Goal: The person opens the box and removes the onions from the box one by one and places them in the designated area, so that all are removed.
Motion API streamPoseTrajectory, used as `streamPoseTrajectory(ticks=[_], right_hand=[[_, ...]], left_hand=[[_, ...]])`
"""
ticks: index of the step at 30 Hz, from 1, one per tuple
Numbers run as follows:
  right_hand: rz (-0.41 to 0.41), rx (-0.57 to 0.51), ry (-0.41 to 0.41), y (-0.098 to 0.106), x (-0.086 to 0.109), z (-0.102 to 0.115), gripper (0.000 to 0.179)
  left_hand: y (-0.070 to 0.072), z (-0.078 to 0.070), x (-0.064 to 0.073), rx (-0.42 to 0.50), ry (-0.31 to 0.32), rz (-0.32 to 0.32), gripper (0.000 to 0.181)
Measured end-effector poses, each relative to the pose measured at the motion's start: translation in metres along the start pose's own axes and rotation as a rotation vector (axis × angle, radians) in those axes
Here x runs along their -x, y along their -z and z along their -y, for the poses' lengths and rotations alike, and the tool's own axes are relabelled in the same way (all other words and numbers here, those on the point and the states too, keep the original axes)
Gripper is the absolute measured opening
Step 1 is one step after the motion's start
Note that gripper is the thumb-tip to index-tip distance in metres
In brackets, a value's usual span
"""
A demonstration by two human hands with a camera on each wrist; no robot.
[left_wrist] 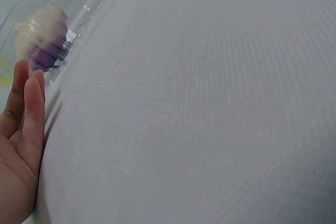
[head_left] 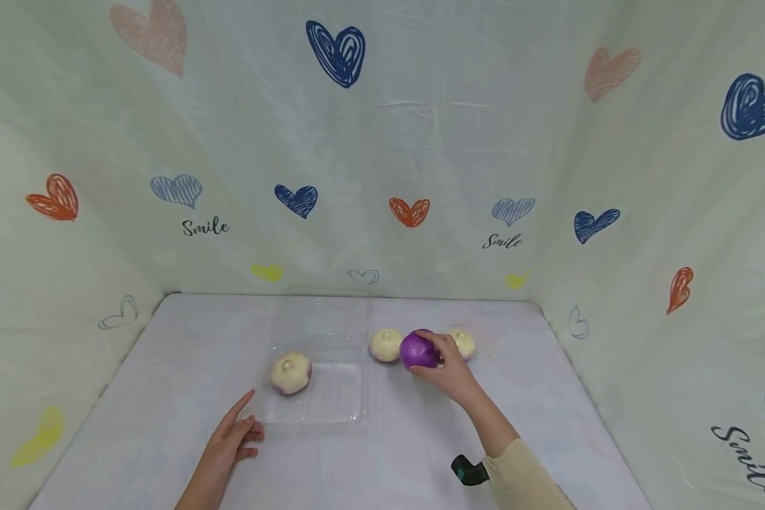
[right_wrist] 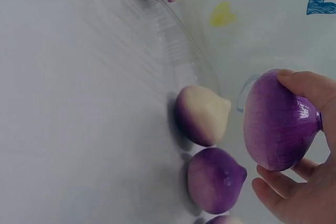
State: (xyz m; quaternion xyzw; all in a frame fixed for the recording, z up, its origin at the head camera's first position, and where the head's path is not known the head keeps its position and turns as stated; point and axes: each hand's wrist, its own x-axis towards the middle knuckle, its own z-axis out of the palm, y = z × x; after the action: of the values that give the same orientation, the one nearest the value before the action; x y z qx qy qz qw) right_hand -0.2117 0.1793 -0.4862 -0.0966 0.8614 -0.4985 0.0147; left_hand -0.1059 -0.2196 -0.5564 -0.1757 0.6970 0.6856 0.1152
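My right hand (head_left: 449,368) holds a glossy purple onion (right_wrist: 281,124) above the table, thumb and fingertips around its sides. Just beyond it on the table, a cream-and-purple onion (right_wrist: 203,115) and another purple onion (right_wrist: 216,180) sit side by side; the latter is hidden behind the held one in the head view. Farther right stands one more cream onion (head_left: 464,343), partly covered by the hand. A clear plastic box (head_left: 365,397) contains a cream-topped onion (head_left: 290,373) at its left side. Beside the box's front left corner, my left hand (head_left: 226,439) is empty, fingers loosely extended.
The box's clear lid (head_left: 321,319) lies folded back toward the rear wall. A white cloth (head_left: 134,397) covers the table, with heart-printed curtains (head_left: 440,142) behind and at both sides. A small black device (head_left: 468,470) shows by the right wrist.
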Motion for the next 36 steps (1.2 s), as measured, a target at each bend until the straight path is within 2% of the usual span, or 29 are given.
streamPoseTrajectory(ticks=[6,17,27,31,36], right_hand=[[-0.052,0.047,-0.043,0.017,0.002,-0.014,0.066],[-0.134,0.055,-0.111,0.049,0.006,-0.038,0.069],[-0.268,0.052,-0.095,0.062,0.006,-0.063,0.069],[-0.314,0.049,-0.112,0.064,0.007,-0.072,0.069],[-0.407,0.065,-0.102,0.067,0.004,-0.084,0.069]], left_hand=[[0.000,0.000,0.000,0.006,-0.001,0.002,0.052],[0.000,0.000,0.000,-0.012,-0.001,0.004,0.053],[0.001,0.000,0.000,-0.001,-0.008,-0.003,0.051],[0.002,0.000,-0.001,0.008,-0.008,-0.005,0.051],[0.002,0.002,-0.002,0.013,-0.009,-0.003,0.052]])
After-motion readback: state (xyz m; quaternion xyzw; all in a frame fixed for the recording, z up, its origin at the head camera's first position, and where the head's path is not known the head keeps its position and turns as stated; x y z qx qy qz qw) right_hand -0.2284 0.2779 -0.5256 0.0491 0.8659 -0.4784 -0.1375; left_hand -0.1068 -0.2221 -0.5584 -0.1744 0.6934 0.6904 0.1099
